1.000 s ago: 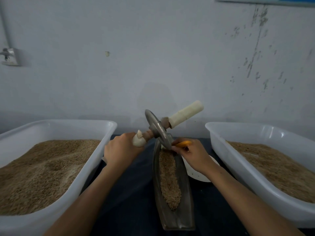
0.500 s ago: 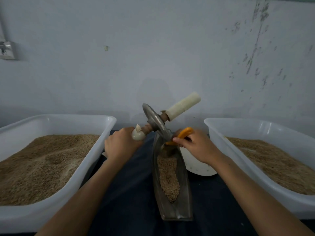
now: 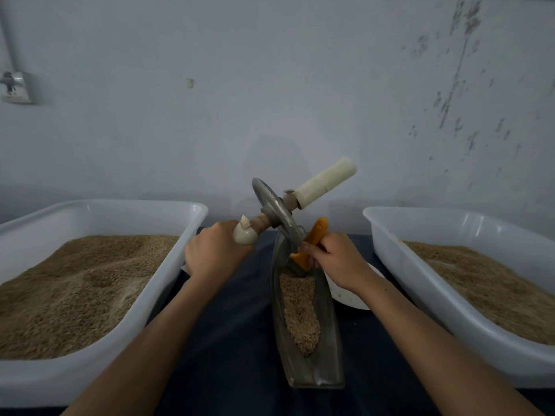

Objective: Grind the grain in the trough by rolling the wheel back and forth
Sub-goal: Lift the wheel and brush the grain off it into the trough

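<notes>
My left hand (image 3: 214, 253) grips the wheel's (image 3: 274, 210) near handle, tilting it over the trough's (image 3: 309, 340) far end. My right hand (image 3: 336, 259) pinches an orange brush (image 3: 312, 244) above the grain (image 3: 300, 310) mid-bench.

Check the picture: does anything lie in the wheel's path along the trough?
Yes. The orange tool, gripped by the right hand, sits in the trough at its far end, just before the tilted wheel, ahead of the grain.
</notes>
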Tool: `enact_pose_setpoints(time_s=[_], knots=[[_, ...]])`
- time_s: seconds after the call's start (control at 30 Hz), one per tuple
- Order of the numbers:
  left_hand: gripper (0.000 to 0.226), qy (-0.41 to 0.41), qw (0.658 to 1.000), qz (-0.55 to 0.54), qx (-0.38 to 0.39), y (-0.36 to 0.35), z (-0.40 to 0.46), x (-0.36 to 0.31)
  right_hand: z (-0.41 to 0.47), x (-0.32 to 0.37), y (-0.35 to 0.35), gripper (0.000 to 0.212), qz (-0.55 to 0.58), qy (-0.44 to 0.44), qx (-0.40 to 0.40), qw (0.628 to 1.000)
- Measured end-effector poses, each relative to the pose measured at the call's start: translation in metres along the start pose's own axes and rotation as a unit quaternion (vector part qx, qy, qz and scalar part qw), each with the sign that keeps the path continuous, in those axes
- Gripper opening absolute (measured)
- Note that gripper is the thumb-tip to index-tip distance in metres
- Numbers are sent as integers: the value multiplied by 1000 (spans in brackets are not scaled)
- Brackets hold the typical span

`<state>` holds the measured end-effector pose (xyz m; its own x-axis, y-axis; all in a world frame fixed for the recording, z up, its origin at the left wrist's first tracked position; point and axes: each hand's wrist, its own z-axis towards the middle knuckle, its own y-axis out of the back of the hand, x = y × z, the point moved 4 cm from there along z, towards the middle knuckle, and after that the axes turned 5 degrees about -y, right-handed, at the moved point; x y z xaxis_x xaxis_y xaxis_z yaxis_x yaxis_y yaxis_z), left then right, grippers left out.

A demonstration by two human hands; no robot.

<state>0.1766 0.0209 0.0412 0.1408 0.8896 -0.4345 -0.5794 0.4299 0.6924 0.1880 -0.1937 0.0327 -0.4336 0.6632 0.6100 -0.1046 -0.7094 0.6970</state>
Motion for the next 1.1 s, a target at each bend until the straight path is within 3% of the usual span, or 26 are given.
enact_pose_setpoints(time_s=[0.07,0.23,0.4,0.7,0.93,1.0,1.1], knots=[[24,-1,1000,-5,-2,0,0,-1,-2,4,7,37,17,2,-7,1000],[26,-3,1000,-11,-1,0,-1,-1,-4,8,22,37,33,37,-124,991],[25,-12,1000,-18,3,0,-3,-3,7,6,5,36,-9,16,-95,995],[26,-19,1000,-15,13,-2,-5,-7,-7,6,11,36,31,-21,-6,999],[25,-16,1000,-10,23,-3,-4,-4,-21,15,52,31,103,-12,-179,978],[25,-15,999,-8,27,-4,-4,-2,-21,14,64,29,158,-45,-183,969],[27,-9,999,-15,27,-5,-5,0,-23,14,66,30,212,-110,-117,964]])
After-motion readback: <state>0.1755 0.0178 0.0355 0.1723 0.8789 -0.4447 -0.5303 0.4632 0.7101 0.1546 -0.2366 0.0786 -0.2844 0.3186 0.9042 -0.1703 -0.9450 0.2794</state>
